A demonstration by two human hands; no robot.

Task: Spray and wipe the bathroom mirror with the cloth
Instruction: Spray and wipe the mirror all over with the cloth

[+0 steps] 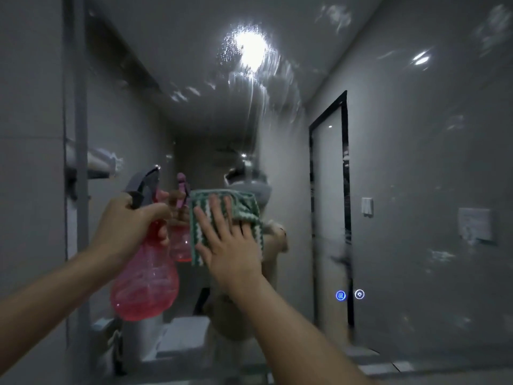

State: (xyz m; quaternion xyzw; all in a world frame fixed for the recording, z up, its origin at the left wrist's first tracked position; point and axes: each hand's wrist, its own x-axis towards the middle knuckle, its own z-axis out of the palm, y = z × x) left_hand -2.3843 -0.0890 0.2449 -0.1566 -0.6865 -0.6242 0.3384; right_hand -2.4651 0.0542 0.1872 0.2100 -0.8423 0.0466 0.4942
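The bathroom mirror (402, 162) fills most of the view, with wet streaks and droplets running down its upper middle. My left hand (130, 226) grips the neck and grey trigger of a pink spray bottle (145, 287), held up close to the glass. My right hand (227, 243) presses flat, fingers straight, on a green-and-white striped cloth (200, 218) against the mirror at centre. The cloth's upper right corner is folded over. My reflection and the bottle's reflection show behind the hands.
Two lit touch icons (349, 295) glow on the mirror's lower right. A grey wall and a shelf (75, 168) stand at the left edge of the mirror. The reflection shows a dark-framed door, a wall switch and a ceiling lamp.
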